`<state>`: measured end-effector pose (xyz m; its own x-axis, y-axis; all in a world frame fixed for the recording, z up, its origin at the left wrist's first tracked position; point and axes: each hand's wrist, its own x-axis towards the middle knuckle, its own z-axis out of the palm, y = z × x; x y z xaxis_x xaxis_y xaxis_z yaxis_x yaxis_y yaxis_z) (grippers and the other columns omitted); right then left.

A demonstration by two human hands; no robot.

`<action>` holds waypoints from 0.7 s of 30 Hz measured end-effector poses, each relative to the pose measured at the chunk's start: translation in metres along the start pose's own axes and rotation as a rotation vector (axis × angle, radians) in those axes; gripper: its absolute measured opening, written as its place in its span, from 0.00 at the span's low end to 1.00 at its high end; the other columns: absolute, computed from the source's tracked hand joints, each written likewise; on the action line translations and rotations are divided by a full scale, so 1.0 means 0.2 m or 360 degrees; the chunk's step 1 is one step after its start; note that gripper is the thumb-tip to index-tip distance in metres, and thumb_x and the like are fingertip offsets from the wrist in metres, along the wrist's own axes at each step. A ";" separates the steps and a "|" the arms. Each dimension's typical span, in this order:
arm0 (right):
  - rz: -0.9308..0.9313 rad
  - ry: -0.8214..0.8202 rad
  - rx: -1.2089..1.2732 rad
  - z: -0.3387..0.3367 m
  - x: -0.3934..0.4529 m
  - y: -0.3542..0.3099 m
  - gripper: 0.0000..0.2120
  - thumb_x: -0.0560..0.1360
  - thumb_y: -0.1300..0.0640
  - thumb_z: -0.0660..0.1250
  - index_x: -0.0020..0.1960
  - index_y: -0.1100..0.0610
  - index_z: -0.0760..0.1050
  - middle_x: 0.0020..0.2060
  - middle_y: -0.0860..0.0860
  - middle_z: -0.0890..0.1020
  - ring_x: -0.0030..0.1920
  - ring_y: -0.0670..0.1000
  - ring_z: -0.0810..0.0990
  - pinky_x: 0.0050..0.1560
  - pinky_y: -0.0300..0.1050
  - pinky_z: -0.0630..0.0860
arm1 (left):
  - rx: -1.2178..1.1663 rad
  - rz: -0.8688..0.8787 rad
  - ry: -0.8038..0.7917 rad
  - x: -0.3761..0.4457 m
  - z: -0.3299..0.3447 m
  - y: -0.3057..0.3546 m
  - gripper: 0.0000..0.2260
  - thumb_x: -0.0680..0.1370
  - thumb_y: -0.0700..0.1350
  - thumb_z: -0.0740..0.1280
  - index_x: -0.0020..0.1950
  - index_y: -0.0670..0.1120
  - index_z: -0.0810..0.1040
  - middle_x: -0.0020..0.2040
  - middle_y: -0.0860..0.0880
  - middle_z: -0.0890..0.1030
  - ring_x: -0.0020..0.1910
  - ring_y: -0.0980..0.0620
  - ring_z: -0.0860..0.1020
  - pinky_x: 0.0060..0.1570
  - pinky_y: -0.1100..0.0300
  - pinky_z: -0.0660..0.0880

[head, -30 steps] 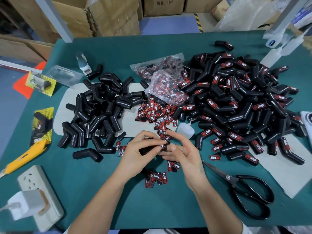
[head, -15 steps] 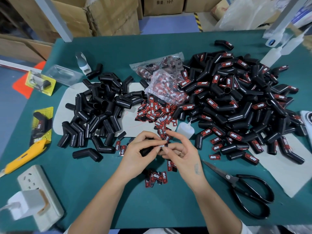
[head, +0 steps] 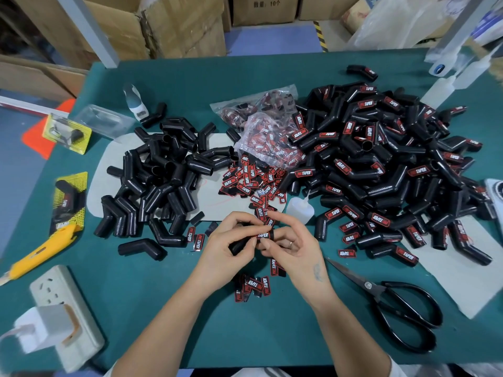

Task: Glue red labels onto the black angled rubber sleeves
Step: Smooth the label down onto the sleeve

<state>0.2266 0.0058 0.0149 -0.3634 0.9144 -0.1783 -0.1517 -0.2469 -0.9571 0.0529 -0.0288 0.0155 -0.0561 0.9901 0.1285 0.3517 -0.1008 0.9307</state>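
Both hands meet over the green desk [head: 152, 308], just in front of the glue bottle [head: 300, 210]. Left hand [head: 231, 248] has its grip curled round a black angled sleeve [head: 239, 244], thumb and fingers wrapped over it. Right hand [head: 295, 247] pinches the sleeve's other end where a red label [head: 262, 235] sits on it; index and thumb press at the label, the remaining fingers fan out loosely. Ring visible on one right finger.

Landmark = glue bottle, small, translucent, lying tilted on the pale mat [head: 217, 205].
- Left of the bottle: unlabelled sleeve pile [head: 163, 175] on the mat, a few strays off its near edge.
- Right of the bottle and behind it: labelled sleeve pile [head: 381, 164], much larger, red labels showing.
- Just behind the bottle: loose labels [head: 250, 183] spread on the mat, with plastic bags of labels [head: 266, 131] further back.
- In front of the bottle, past the hands: small cluster of labels [head: 253, 287] on bare desk.
- Right and nearer than the bottle: black scissors [head: 394, 308], blades closed.
- Far left: yellow utility knife [head: 40, 248], power strip [head: 65, 317] with a white charger plugged in.
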 end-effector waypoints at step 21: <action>-0.0020 -0.0070 0.0051 -0.01 -0.01 -0.03 0.19 0.80 0.64 0.72 0.68 0.51 0.79 0.50 0.55 0.87 0.55 0.59 0.87 0.53 0.44 0.83 | -0.0111 0.0020 0.0161 0.00 -0.02 -0.01 0.12 0.79 0.42 0.69 0.61 0.51 0.79 0.58 0.53 0.80 0.61 0.48 0.80 0.64 0.51 0.77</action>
<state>0.2294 0.0067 0.0203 -0.4010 0.9028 -0.1555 -0.1854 -0.2462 -0.9513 0.0484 -0.0300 0.0155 -0.1476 0.9742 0.1709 0.2876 -0.1230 0.9498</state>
